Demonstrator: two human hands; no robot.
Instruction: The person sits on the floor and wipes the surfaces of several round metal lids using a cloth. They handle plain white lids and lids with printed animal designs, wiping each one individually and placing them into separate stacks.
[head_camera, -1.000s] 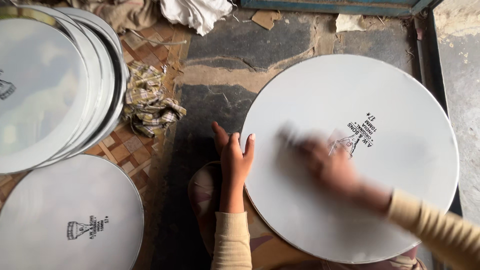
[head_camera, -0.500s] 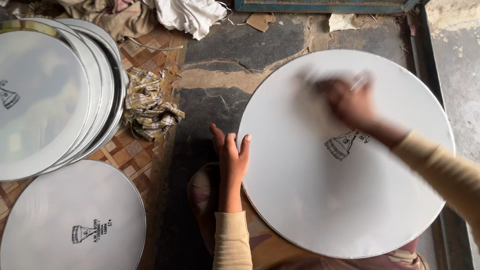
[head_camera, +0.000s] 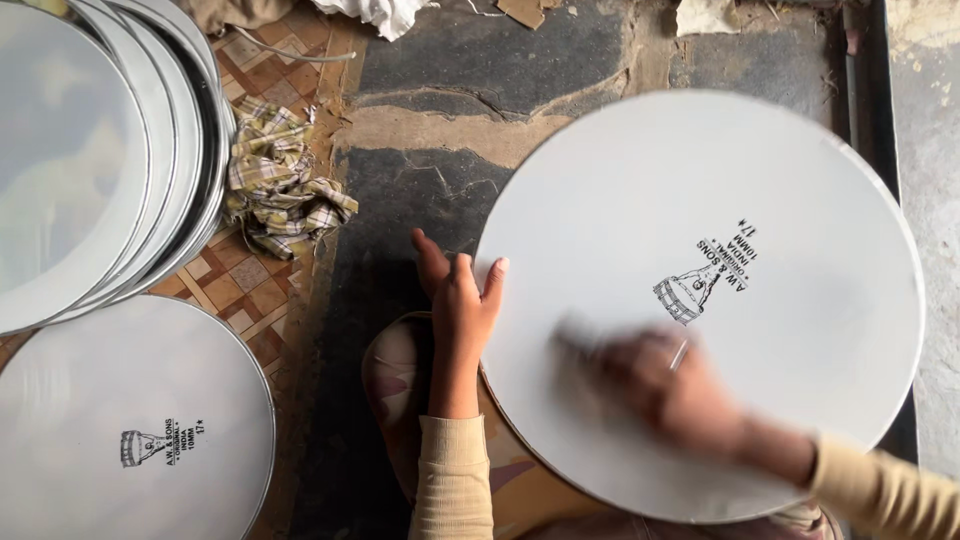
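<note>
left hand flat on white disc's edge.

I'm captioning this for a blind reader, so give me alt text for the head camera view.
Seen from above, a person's left hand steadies the edge of a large white round drumhead on their lap while the blurred right hand rubs its surface. To the left, a stack of similar discs, another white disc and a checked cloth lie on the floor.

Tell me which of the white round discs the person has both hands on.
The big disc on the right, across the lap; the left hand steadies its rim, unlike the untouched discs at left.
</note>
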